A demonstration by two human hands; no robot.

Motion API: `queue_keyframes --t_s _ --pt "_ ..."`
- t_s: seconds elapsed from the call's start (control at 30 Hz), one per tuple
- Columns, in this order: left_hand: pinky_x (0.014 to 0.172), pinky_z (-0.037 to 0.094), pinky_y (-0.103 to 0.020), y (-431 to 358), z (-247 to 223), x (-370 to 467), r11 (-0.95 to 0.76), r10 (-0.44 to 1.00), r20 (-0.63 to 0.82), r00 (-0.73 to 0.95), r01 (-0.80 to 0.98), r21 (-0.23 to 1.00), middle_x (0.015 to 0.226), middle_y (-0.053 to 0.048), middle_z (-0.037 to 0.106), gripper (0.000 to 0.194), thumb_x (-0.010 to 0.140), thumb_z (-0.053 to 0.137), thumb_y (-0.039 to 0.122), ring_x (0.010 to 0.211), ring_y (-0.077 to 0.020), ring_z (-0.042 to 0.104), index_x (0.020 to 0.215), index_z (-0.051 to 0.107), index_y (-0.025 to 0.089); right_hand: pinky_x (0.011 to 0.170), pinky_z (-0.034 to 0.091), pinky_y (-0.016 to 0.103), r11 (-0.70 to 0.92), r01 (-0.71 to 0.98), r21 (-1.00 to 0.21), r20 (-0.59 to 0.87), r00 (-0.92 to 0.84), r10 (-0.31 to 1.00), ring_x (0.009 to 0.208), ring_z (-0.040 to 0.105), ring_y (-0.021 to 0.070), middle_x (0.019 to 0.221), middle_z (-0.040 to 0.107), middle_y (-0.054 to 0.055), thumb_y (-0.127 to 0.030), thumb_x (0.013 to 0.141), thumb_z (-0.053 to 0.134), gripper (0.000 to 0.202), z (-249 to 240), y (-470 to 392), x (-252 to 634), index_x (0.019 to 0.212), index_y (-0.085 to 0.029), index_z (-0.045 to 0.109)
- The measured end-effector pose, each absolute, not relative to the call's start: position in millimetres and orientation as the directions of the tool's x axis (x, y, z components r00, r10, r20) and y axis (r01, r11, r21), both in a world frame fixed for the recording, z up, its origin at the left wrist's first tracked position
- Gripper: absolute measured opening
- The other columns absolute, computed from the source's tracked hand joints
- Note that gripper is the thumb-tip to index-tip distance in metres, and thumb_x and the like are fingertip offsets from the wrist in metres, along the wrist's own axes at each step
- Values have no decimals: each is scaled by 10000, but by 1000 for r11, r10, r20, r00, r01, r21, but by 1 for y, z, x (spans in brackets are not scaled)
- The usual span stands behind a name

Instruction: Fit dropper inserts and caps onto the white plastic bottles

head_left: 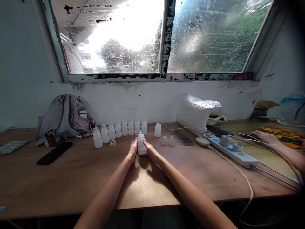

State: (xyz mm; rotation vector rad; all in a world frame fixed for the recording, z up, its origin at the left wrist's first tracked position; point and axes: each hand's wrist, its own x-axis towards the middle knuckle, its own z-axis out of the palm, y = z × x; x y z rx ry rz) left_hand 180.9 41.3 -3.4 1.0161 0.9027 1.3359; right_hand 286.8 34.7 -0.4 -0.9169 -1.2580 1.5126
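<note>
A frosted white baby bottle (142,147) stands upright between my two hands over the middle of the table, a thin pointed teat showing at its top. My left hand (133,149) is closed on its left side. From the right, my right hand (150,150) grips it with the thumb across the front. Beyond my hands runs a row of similar bottles with clear caps (118,129). A loose white ring (112,143) lies in front of that row. To the right are an uncapped bottle (157,130) and two clear caps (167,140).
A grey backpack (63,116), a small dark box (52,137) and a black phone (54,153) are at left. On the right lie a power strip (234,152) with trailing cables and a white plastic bag (197,111). Another person's hand (265,137) rests at far right near yellow pieces (281,132).
</note>
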Motion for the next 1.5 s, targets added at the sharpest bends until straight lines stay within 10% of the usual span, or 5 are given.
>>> queue_keyframes --t_s 0.2,0.5,0.73,1.3,1.5 --pt "590 433 -240 35 -2 184 -89 992 108 57 -276 957 812 -83 604 422 647 590 486 703 -165 570 876 565 132 518 446 267 20 -93 -995 40 -220 975 590 519 134 741 568 50 -494 765 389 395 -6 44 293 924 -165 540" --pt "584 398 -228 39 -4 181 -100 995 101 -10 -235 967 775 -58 574 468 609 598 520 636 -123 532 862 564 127 782 373 346 13 718 -696 430 402 808 968 490 249 1149 452 154 -175 723 384 508 -12 65 346 1226 -134 326" --pt "555 383 -220 42 -8 179 -75 996 83 26 -219 973 758 -63 585 506 618 569 555 607 -120 525 869 566 115 735 366 384 -203 692 -693 285 521 804 952 490 299 1093 468 197 -209 697 388 472 -11 72 368 1155 -96 397" --pt "569 381 -233 40 -7 180 -93 994 100 42 -136 986 757 -62 582 491 628 553 559 628 -132 527 860 567 126 844 258 438 -129 808 -575 257 328 909 1068 385 292 1072 523 108 -341 640 543 458 -24 81 366 1068 -194 473" --pt "577 382 -238 39 -8 180 -140 988 141 58 -31 990 788 -76 591 471 668 523 538 671 -152 536 889 566 124 746 367 331 96 401 -911 250 352 902 880 534 212 925 594 92 -461 575 606 484 -16 79 358 940 -159 508"
